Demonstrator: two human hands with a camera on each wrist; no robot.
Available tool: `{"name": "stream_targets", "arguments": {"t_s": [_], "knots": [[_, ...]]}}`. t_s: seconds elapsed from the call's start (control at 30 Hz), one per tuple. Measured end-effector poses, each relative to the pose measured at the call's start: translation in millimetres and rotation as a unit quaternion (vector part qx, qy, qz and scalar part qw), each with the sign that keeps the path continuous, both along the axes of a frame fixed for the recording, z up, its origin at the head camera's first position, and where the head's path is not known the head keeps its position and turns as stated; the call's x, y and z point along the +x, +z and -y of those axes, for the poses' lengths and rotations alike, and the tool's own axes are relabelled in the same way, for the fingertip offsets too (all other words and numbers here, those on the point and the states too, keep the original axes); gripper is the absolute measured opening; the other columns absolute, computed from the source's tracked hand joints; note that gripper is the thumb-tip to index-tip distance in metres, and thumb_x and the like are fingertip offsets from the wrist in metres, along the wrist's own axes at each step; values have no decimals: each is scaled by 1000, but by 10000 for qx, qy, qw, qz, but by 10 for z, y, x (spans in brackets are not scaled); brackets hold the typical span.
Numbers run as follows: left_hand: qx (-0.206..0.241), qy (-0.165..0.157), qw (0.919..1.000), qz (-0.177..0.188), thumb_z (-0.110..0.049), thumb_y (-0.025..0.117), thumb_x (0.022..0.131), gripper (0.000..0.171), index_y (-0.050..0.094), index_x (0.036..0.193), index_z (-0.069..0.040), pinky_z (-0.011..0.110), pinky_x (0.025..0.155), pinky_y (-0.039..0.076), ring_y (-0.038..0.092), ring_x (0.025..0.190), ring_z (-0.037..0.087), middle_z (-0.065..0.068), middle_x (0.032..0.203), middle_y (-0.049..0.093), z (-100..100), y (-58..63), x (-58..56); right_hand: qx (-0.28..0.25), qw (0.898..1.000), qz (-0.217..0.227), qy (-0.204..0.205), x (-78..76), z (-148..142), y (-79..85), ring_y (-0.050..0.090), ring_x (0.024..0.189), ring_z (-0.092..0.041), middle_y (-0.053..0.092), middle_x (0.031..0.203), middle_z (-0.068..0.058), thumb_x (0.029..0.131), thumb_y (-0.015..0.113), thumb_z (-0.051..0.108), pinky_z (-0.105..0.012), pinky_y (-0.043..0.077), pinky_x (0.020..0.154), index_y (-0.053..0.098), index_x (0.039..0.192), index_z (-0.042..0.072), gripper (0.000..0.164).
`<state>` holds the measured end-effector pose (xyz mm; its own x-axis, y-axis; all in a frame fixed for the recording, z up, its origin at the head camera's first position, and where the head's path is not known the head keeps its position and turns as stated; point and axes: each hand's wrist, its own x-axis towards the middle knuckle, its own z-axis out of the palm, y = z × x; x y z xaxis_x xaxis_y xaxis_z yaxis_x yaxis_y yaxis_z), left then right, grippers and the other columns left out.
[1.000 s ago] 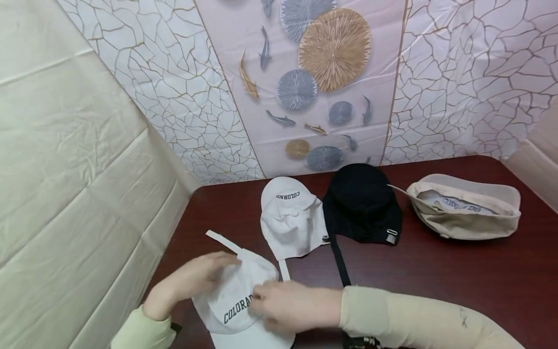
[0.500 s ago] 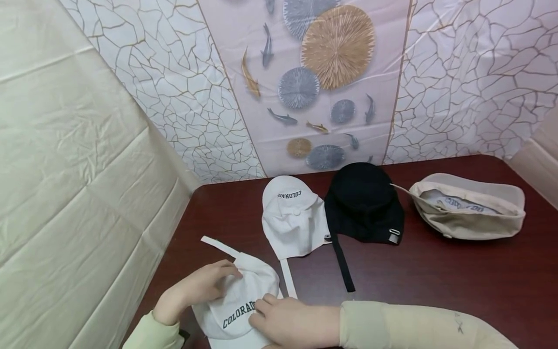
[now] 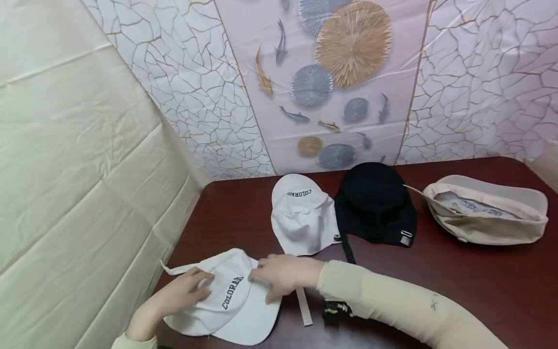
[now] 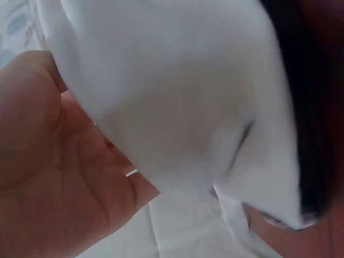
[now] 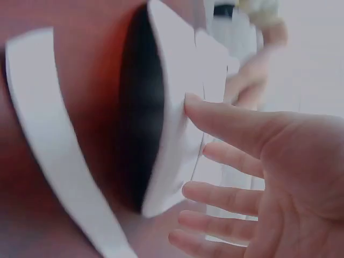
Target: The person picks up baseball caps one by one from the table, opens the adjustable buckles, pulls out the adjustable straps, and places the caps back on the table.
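A white baseball cap (image 3: 226, 295) lettered "COLORAD" lies at the front left of the table, its brim facing front right. My left hand (image 3: 185, 293) rests against the left side of its crown, thumb and fingers spread apart. In the left wrist view, white cloth (image 4: 177, 107) hides the fingertips of that hand. My right hand (image 3: 285, 276) reaches over the brim's upper end, fingertips at its junction with the crown. The right wrist view shows the thumb (image 5: 226, 121) at the white brim (image 5: 174, 118), the other fingers nearly straight. A white strap sticks out at the cap's back left.
Behind lies a second white cap (image 3: 301, 218), its loose strap (image 3: 304, 305) running forward under my right forearm. Beside it sits a black cap (image 3: 370, 208). A beige cap (image 3: 488, 223) lies upturned at the right. Patterned cloth (image 3: 348, 97) hangs behind the dark red table (image 3: 457, 286).
The front white cap has turned, its brim swinging from the front toward the right. My right hand has moved up along the brim; my left hand has shifted left and down with the crown.
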<state>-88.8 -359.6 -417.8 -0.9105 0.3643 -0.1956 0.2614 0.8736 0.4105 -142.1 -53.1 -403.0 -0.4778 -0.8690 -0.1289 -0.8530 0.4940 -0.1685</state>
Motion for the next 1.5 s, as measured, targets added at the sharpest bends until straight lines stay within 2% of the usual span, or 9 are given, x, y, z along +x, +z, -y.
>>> {"name": "stream_targets", "arguments": {"t_s": [0.17, 0.33, 0.47, 0.6, 0.77, 0.93, 1.07, 1.27, 1.5], "knots": [[339, -170, 9991, 205, -27, 66, 99, 39, 65, 127, 0, 36, 79, 51, 60, 97, 17, 13, 117, 59, 111, 64, 153, -338, 9961, 366, -726, -278, -19, -10, 62, 102, -20, 64, 113, -1, 83, 82, 31, -32, 51, 85, 68, 126, 19, 47], [1043, -476, 9901, 811, -23, 71, 95, 44, 62, 127, 6, 27, 71, 47, 52, 84, 6, 2, 99, 53, 119, 81, 278, -1065, 9883, 63, -1091, -484, -58, -107, 66, 95, -23, 67, 106, -6, 87, 80, 21, -36, 54, 76, 71, 118, 12, 34], [1009, -347, 9904, 876, -26, 77, 90, 46, 63, 124, 2, 29, 74, 48, 55, 86, 9, 1, 98, 57, 41, 56, 289, -1472, 9832, -157, -1068, -524, -83, -172, 66, 95, -25, 68, 102, -8, 89, 77, 16, -37, 54, 74, 71, 111, 10, 23], [533, -123, 9980, 308, -36, 82, 83, 50, 64, 120, -8, 31, 78, 49, 56, 96, 15, 0, 106, 56, -8, 55, 293, -1714, 9794, -488, -950, -407, -72, -157, 66, 92, -24, 67, 102, -6, 90, 75, 16, -32, 54, 72, 72, 110, 10, 21], [236, -17, 9992, -330, -42, 88, 72, 86, 51, 143, -11, 45, 99, 45, 44, 133, 33, 12, 146, 44, -64, 31, 312, -1750, 9805, -654, -603, -47, -32, -117, 64, 92, -17, 64, 102, 0, 91, 75, 32, -29, 53, 70, 72, 112, 15, 27], [-49, -182, 9997, 151, -38, 89, 73, 104, 35, 156, -8, 49, 102, 44, 31, 143, 44, 25, 158, 29, -170, -28, 262, -1121, 9871, -1137, -79, 275, 4, -175, 56, 85, -12, 59, 99, 3, 86, 77, 45, -23, 49, 62, 68, 110, 15, 40], [-270, -180, 9989, 333, -35, 90, 72, 104, 36, 154, -3, 50, 99, 47, 33, 142, 45, 28, 156, 30, -229, -37, 221, -891, 9841, -1534, 6, 344, 35, -210, 53, 83, -13, 57, 100, 0, 87, 76, 47, -22, 48, 63, 65, 109, 13, 42], [-315, 105, 9987, 380, -31, 89, 74, 100, 37, 150, 7, 60, 102, 40, 34, 137, 54, 37, 150, 32, -331, -23, 37, -889, 9902, -953, -509, 125, 142, -227, 59, 92, -19, 59, 107, -6, 91, 70, 50, -29, 53, 67, 64, 118, 7, 52], [-949, 479, 9933, 459, -34, 82, 82, 96, 31, 147, 16, 62, 105, 37, 32, 135, 59, 43, 145, 32, -520, 9, -544, -771, 9849, -555, -1445, -472, 385, -242, 62, 96, -29, 58, 120, -11, 94, 68, 34, -39, 55, 70, 57, 129, 2, 49]]}}
